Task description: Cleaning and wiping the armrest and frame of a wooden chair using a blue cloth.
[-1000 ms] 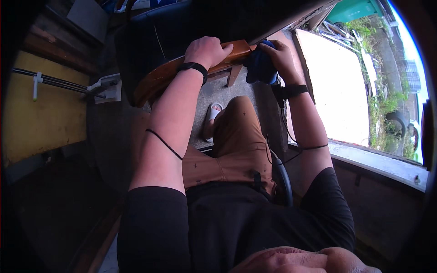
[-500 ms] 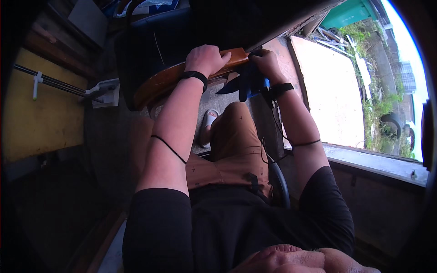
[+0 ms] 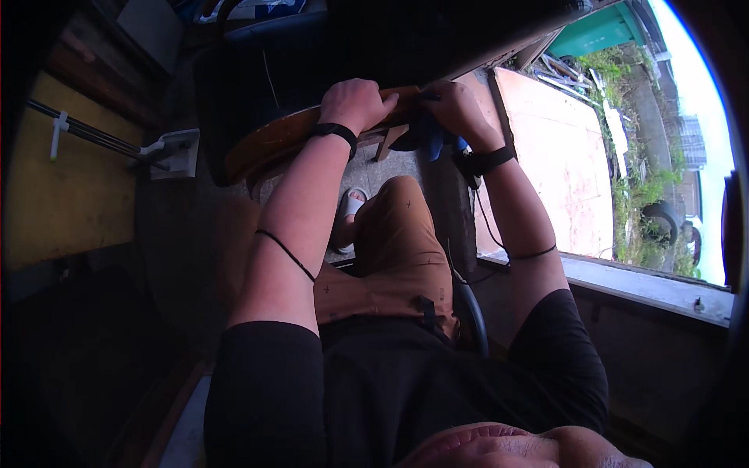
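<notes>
A dark, smooth-covered chair [image 3: 238,90] stands in front of me, edged by a curved brown wooden rail [image 3: 285,134]. My left hand [image 3: 351,103] is closed over the top of that rail, its thumb pointing right along the wood. At the rail's right end, my right hand [image 3: 459,111] is closed on a blue cloth [image 3: 434,142] and presses it to the wood. The cloth hangs below the fingers in loose folds. Part of the right hand's grip is hidden behind its knuckles.
To the left, a yellow panel [image 3: 70,179] stands beside a long-handled tool with a white head [image 3: 178,152]. A pale board [image 3: 554,164] lies outside on the right, with a green container [image 3: 601,33] beyond. A dark cord [image 3: 490,222] hangs by my right forearm.
My right hand has shifted on the rail's end and its wrist has turned. Less cloth hangs below it, and the wood there is more covered. The left hand keeps its hold.
</notes>
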The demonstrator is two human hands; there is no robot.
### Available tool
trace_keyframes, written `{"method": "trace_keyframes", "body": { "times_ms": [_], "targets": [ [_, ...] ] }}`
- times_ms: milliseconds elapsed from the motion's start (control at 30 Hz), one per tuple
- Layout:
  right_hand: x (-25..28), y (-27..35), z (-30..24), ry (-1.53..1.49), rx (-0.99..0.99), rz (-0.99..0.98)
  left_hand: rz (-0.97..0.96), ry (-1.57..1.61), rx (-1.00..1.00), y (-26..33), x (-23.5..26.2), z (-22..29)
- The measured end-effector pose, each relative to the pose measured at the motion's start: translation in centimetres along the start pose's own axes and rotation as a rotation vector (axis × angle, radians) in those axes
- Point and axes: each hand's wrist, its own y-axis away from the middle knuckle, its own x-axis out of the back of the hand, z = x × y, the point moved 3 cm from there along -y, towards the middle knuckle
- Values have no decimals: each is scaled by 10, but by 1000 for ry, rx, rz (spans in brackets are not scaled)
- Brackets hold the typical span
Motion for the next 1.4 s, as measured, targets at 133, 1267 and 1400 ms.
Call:
{"method": "trace_keyframes", "body": {
  "times_ms": [133, 1267, 1400],
  "targets": [
    [2, -6, 2, 50, 133, 140, -1, 9, -10, -2, -3, 3],
    [-13, 47, 5, -317, -259, 357, -81, 105, -29, -8, 5, 7],
    [-24, 49, 4, -235, -207, 444, -142, 137, -31, -9, 6, 4]
  ]
}}
